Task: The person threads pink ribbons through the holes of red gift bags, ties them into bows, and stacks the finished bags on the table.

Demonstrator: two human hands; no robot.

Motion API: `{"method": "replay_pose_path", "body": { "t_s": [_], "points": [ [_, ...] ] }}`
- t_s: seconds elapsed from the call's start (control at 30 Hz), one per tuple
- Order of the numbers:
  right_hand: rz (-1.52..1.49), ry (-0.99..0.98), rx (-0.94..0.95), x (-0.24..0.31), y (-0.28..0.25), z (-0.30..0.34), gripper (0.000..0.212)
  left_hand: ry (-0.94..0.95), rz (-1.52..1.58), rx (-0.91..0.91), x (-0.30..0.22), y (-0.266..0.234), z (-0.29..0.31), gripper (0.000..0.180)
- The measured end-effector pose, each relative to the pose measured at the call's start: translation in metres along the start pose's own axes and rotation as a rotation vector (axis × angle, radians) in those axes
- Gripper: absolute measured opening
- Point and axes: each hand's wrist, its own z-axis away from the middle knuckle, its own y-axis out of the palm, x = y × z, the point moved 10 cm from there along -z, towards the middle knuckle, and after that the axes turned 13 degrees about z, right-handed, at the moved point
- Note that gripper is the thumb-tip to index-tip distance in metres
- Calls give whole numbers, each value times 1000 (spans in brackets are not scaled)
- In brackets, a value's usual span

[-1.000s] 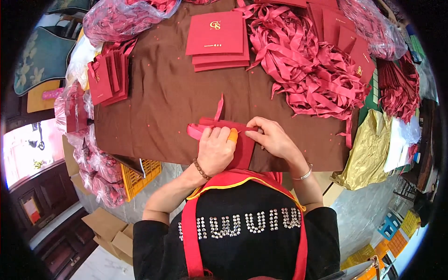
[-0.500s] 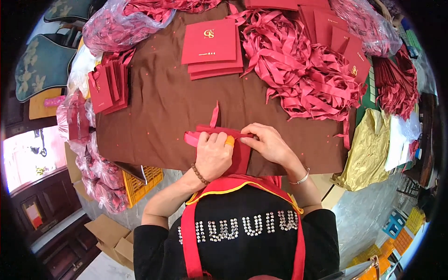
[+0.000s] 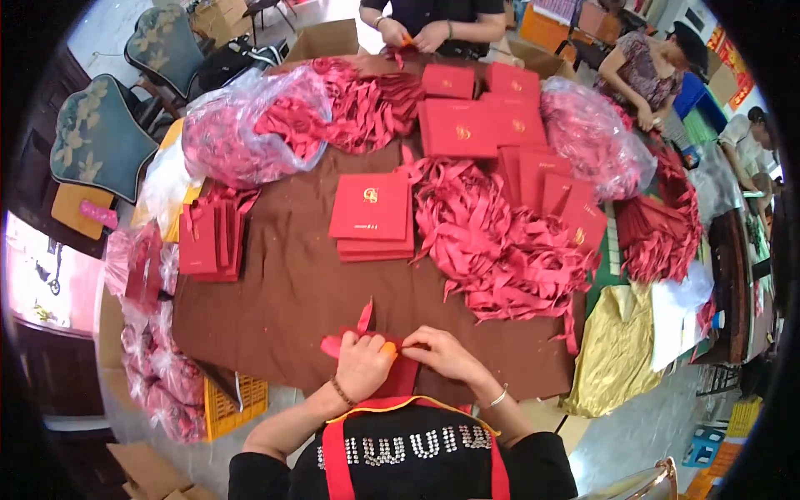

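The left hand (image 3: 363, 365) and right hand (image 3: 442, 353) pinch a folded red paper piece (image 3: 367, 343); a stack of flat red cards (image 3: 371, 218) lies at 12 o'clock.

A black short-sleeved top is worn, its sleeves ending above the elbows so that both forearms are left bare. Over the top, a red apron-like garment is seen, with two broad red straps running down the chest and a rounded neckline edged in thin yellow piping. Across the chest, a row of silver rhinestone lettering is set into the black fabric. A bracelet of dark brown beads is worn on the wrist of the left hand (image 3: 363, 364), and a slim silver bangle is worn on the wrist of the right hand (image 3: 443, 354).
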Motion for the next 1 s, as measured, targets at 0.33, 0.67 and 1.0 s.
{"method": "replay_pose_path", "body": {
  "t_s": [0.33,0.67,1.0],
  "points": [
    [217,-60,-45,16,8,-3,20,36,138,61,16,-11,-21,28],
    [237,-40,-59,14,10,-3,18,-27,381,292,37,7,-25,22],
    [250,-31,-66,23,9,-2,17,-119,517,399,44,8,-16,21]
  ]
}}
